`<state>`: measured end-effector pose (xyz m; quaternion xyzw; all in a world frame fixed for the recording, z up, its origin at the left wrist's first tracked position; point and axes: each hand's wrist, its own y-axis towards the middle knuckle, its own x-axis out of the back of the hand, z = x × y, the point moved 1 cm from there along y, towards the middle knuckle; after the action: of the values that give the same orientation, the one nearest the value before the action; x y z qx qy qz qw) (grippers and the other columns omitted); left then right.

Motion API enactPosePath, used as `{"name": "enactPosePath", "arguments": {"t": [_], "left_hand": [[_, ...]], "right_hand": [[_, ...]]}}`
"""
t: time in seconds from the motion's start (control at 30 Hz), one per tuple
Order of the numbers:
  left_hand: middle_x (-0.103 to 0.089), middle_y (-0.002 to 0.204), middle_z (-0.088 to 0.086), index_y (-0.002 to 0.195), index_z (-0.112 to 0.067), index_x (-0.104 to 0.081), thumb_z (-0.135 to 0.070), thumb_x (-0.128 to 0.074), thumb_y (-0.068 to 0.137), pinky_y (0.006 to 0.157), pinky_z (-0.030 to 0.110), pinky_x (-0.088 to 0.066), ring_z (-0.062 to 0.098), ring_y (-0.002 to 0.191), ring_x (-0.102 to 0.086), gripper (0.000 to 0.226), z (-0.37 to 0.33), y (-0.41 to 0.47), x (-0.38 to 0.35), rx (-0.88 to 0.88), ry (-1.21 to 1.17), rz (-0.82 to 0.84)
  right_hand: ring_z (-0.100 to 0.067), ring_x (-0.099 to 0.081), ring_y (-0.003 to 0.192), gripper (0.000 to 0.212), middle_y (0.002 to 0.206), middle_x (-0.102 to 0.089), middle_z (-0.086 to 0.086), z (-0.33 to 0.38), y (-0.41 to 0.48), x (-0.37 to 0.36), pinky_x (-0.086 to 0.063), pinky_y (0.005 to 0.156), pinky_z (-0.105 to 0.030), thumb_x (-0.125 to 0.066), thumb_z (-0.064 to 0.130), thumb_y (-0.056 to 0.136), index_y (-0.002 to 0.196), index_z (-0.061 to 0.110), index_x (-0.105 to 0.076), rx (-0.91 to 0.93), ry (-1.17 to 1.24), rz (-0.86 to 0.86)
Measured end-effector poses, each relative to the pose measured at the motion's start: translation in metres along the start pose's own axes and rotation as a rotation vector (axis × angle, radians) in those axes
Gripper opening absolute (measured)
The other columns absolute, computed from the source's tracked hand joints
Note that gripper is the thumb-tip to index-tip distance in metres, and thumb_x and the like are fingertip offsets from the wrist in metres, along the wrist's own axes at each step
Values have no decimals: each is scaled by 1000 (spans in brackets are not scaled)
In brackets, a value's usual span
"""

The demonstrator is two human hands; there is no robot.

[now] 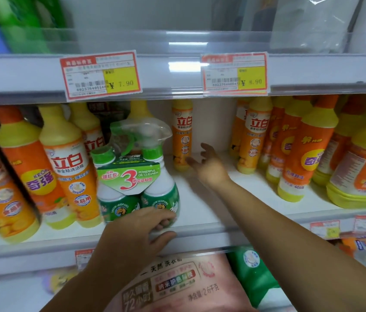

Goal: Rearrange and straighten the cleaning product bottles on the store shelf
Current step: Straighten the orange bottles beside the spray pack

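Observation:
A green twin-pack of spray cleaner bottles (137, 183) stands at the front of the white shelf (200, 212). My left hand (141, 233) grips the pack's base, fingers curled round its lower right side. My right hand (209, 165) reaches deep into the gap beside it, fingers spread and holding nothing, just short of a lone orange-and-yellow detergent bottle (182, 134) standing at the back. Orange and yellow detergent bottles (65, 167) lean in a row on the left. More of them (301, 149) crowd the right.
Two red-and-yellow price tags (102, 75) hang on the upper shelf rail. Packaged goods sit on the shelf above. Below, a pink detergent bag (177, 282) and a green bag (254, 273) lie under the shelf edge.

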<state>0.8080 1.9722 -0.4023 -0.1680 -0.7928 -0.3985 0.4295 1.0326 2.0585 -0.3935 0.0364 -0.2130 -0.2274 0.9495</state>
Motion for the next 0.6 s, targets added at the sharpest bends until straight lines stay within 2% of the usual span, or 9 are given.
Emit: {"name": "enactPosePath", "arguments": {"t": [0.1, 0.17, 0.2, 0.3, 0.4, 0.53, 0.6], "left_hand": [[-62, 85, -26, 104, -39, -62, -57, -53, 75, 66, 5, -42, -9, 78, -54, 36, 9, -4, 6, 34, 11, -37], [-61, 84, -27, 104, -39, -62, -59, -54, 74, 65, 5, -42, -10, 77, -54, 37, 14, -7, 10, 65, 8, -48], [-62, 84, -27, 103, -40, -61, -60, -54, 73, 65, 5, -42, -11, 77, -54, 37, 16, -7, 11, 72, 6, -49], [-62, 85, -25, 103, -39, -59, -58, -54, 74, 64, 9, -41, -9, 77, -53, 35, 16, -8, 12, 76, 23, -54], [-63, 84, -23, 104, -38, -60, -56, -55, 75, 62, 11, -43, -7, 76, -54, 34, 15, -8, 11, 70, 40, -49], [-60, 81, -26, 103, -40, -60, -57, -55, 73, 64, 10, -42, -7, 76, -53, 34, 13, -5, 9, 106, 47, -24], [-58, 79, -28, 103, -43, -59, -56, -61, 72, 68, 8, -40, -7, 76, -53, 33, 9, -3, 8, 124, 57, -9]], "right_hand": [[-27, -42, 133, 93, 151, -35, -9, 4, 17, -21, -36, 101, -27, -74, 26, 81, 151, 18, -13, -15, 43, 40], [-28, -46, 129, 101, 148, -39, -6, 4, 27, -32, -39, 106, -38, -78, 26, 76, 150, 23, -10, 0, 62, 33], [-28, -50, 125, 99, 144, -45, -5, 3, 31, -37, -42, 104, -42, -78, 27, 74, 149, 25, -13, 6, 52, 20], [-30, -56, 115, 75, 131, -57, -5, 0, 35, -44, -46, 96, -40, -71, 30, 81, 141, 24, -28, 9, -17, -41], [-32, -57, 112, 67, 128, -58, -9, -2, 27, -38, -46, 92, -37, -67, 27, 84, 139, 19, -30, 39, -52, -50], [-28, -59, 100, 58, 119, -60, -11, -12, 0, -12, -40, 78, -27, -65, 20, 86, 134, 13, -33, 101, -94, -73], [-29, -60, 103, 49, 116, -61, -10, -17, -16, 6, -42, 81, -30, -66, 22, 86, 127, 14, -40, 105, -103, -114]]}}
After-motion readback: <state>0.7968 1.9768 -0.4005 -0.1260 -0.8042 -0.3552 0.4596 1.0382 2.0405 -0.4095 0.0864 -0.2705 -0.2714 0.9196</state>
